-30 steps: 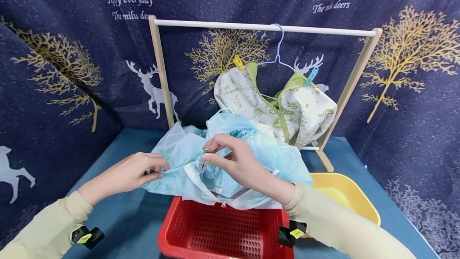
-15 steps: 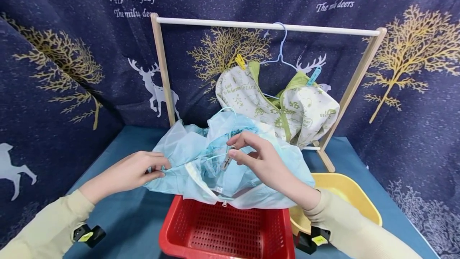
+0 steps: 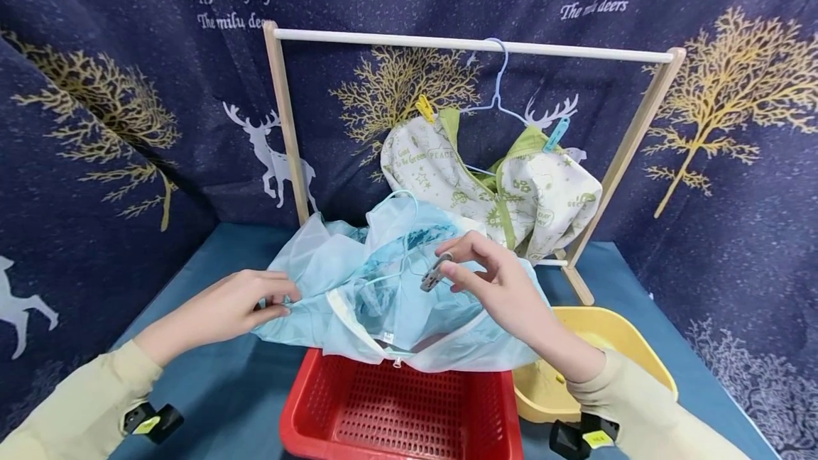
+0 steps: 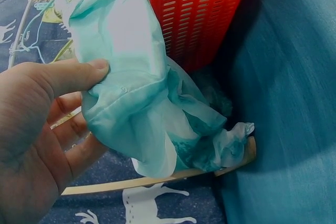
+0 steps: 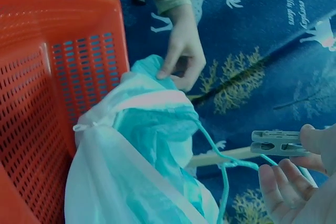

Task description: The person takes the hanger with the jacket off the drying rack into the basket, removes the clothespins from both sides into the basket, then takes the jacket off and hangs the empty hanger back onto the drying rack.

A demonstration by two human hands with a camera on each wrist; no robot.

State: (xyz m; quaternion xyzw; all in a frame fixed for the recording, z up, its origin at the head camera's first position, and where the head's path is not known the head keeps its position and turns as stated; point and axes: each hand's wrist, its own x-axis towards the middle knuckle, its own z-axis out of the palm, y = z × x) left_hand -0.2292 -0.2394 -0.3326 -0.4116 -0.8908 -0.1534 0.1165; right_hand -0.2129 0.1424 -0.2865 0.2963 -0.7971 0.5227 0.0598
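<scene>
Your left hand [image 3: 233,304], fingers bent, pinches the sheer, crinkled pale-blue jacket [image 3: 319,272] near the teal cloth-covered counter's [image 3: 211,389] middle; your right hand [image 3: 505,286] pinches a stiff grey clothespin [image 3: 436,272]. Best hold that cloth taut (it looks slippery) against the thin pale-blue hanger [image 5: 241,163] before clipping
</scene>
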